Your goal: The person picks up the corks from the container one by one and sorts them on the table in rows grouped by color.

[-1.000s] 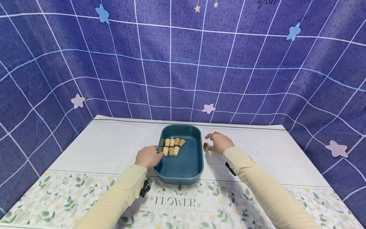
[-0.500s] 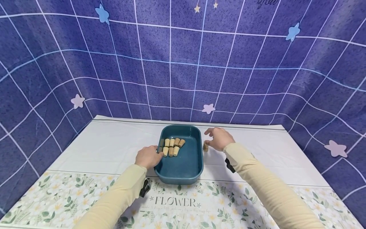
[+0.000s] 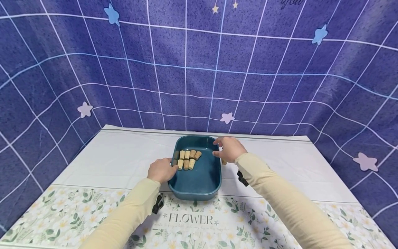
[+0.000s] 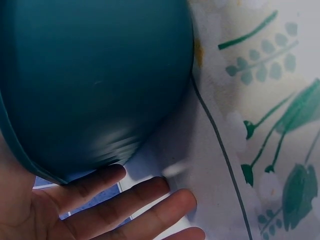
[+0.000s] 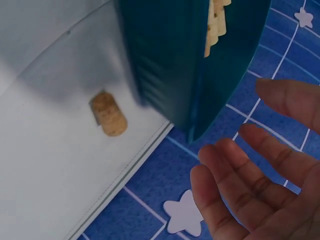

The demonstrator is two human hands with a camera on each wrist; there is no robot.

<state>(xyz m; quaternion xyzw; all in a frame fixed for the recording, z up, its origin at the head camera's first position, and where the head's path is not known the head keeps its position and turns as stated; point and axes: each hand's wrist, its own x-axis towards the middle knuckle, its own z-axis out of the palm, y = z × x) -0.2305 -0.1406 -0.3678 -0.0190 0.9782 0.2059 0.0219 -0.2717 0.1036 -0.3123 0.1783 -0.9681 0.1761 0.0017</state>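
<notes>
A dark teal rectangular tray (image 3: 199, 185) stands on the table with several tapered corks (image 3: 192, 164) lying in two rows on its left side. My left hand (image 3: 161, 171) grips the tray's left rim, thumb over the edge and fingers along the outer wall; in the left wrist view those fingers (image 4: 110, 215) spread beneath the wall. My right hand (image 3: 230, 149) is above the right rim with its fingers spread and nothing between them. Just outside that wall a brown cork (image 5: 110, 115) lies on the table, partly hidden by the right hand in the head view.
The white tablecloth (image 3: 109, 162) has a floral band (image 3: 199, 224) along the front. A blue gridded cloth (image 3: 199, 83) hangs behind the table and along both sides.
My right hand has risen from beside the cork on the table and moved left over the tray's right rim, leaving that cork behind. The left hand and tray have stayed put.
</notes>
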